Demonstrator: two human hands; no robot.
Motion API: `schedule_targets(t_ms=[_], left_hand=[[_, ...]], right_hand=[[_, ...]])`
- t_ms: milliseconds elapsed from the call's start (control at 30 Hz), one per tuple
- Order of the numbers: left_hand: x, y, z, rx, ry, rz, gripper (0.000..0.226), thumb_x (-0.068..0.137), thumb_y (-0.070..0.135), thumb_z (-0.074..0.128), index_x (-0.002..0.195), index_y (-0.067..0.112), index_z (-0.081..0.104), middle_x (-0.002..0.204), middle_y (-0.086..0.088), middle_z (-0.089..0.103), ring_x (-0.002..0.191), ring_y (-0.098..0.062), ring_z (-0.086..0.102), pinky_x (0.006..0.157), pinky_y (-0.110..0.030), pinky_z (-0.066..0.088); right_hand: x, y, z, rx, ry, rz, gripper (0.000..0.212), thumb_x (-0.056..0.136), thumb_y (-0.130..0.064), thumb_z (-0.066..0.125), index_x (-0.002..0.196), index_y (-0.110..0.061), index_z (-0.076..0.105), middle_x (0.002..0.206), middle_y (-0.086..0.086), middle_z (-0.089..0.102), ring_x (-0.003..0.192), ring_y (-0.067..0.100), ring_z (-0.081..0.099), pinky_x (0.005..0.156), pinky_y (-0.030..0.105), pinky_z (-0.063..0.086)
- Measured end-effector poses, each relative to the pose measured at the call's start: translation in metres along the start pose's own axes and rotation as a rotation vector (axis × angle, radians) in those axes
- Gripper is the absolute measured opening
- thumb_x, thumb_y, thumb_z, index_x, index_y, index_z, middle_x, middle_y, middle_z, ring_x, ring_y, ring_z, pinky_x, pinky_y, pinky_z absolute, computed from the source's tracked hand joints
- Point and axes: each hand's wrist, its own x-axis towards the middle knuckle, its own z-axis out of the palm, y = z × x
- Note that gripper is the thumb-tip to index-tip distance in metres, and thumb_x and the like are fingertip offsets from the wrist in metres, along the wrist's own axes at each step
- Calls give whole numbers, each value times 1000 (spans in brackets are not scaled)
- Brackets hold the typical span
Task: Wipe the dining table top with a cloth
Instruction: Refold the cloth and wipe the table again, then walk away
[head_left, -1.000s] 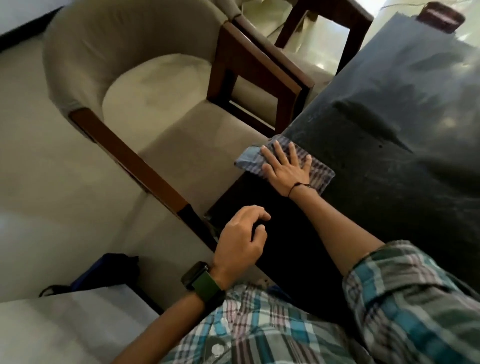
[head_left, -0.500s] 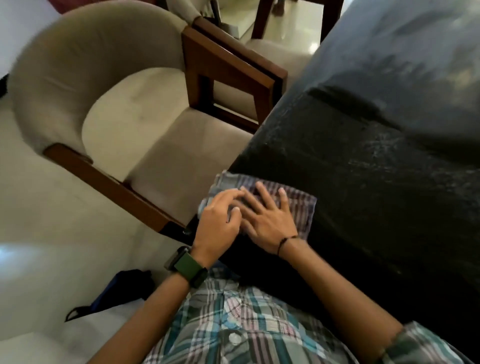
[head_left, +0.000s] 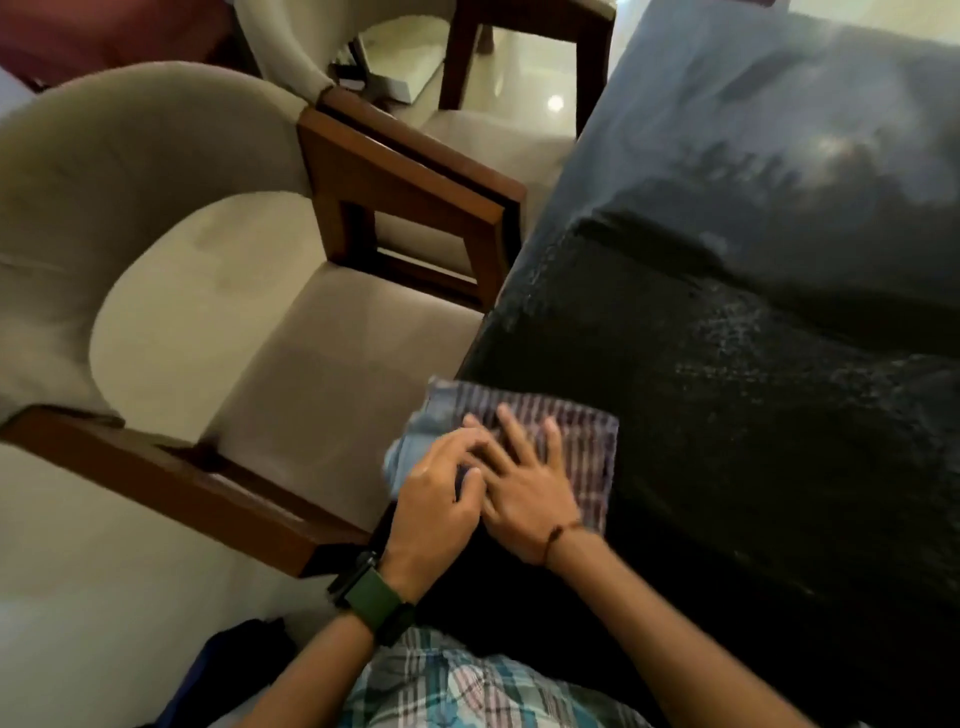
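Note:
A checked cloth (head_left: 587, 441) lies flat at the near left edge of the dark glossy dining table top (head_left: 753, 389), its left end hanging a little over the edge. My right hand (head_left: 524, 483) presses flat on the cloth with fingers spread. My left hand (head_left: 436, 493), with a green watch on the wrist, rests on the cloth's left part, its curled fingers touching my right hand's fingers. Dust or smear marks show on the table surface farther out.
A beige upholstered chair (head_left: 322, 364) with wooden arms stands close against the table's left edge. A second similar chair (head_left: 478, 130) is behind it. A dark bag (head_left: 234, 660) lies on the pale floor at lower left.
My right hand has drawn the cloth back along the table edge toward me. My left hand, which hovered apart, has come onto the cloth beside the right hand.

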Motion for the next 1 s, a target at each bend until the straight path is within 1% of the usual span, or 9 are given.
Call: schedule_targets(t_ms=[67,133,233,333,433,600,733,833,1000], left_hand=[[13,3,-2,-36,-21,0,30,87,2,49,115,13,56,120,2,54,108,-1,48,88,5,28],[25,6,-2,-82,-63,17,31,87,3,48,114,16,56,118,7,53,107,5,47,95,0,30],[42,8,0,-135,-104,59,31,84,10,47,112,17,57,122,6,54,116,3,43,104,-15,33],[62,8,0,-174,-110,87,32,83,21,42,109,15,59,123,7,53,121,1,40,104,-14,31],[82,6,1,-225,-143,84,38,81,30,36,108,16,60,122,10,52,122,2,39,105,-13,30],[117,0,2,-230,-114,83,30,82,14,43,107,14,60,121,5,54,119,2,41,103,-8,29],[134,0,3,-218,-14,66,26,81,8,46,102,10,61,116,1,58,115,-3,46,98,-5,30],[147,2,5,-220,-54,50,24,86,5,49,105,14,60,118,7,54,110,6,46,95,1,28],[173,9,18,-242,-96,86,24,89,10,50,107,23,56,120,14,51,112,15,42,95,-1,31]], right_hand=[[-15,-9,12,-21,17,-32,43,97,-44,20,138,-36,33,142,-8,46,139,30,26,102,60,15],[-8,0,15,-77,11,-35,44,95,-47,25,138,-37,29,140,-10,48,139,28,23,103,58,14],[32,30,2,-81,-30,47,57,89,-53,29,143,-44,15,154,-13,19,144,23,-6,108,62,-2],[91,75,-22,-73,-36,210,56,85,-57,1,138,-51,-15,154,-16,-15,142,20,-20,106,62,-7],[156,133,-56,29,-11,350,47,96,-52,11,141,-54,-5,156,-17,-10,143,18,-16,108,59,-10],[200,169,-79,99,-47,449,47,99,-50,13,143,-51,0,156,-16,-11,143,19,-17,108,59,-14],[140,109,-54,11,-127,292,53,94,-52,11,143,-47,-8,155,-12,-16,142,24,-19,108,63,-11],[76,54,-24,-44,-54,129,56,94,-51,23,146,-38,6,154,-11,14,144,29,2,105,63,9],[89,77,-33,-114,-39,44,55,95,-55,25,146,-36,16,150,-14,19,142,24,11,106,54,11]])
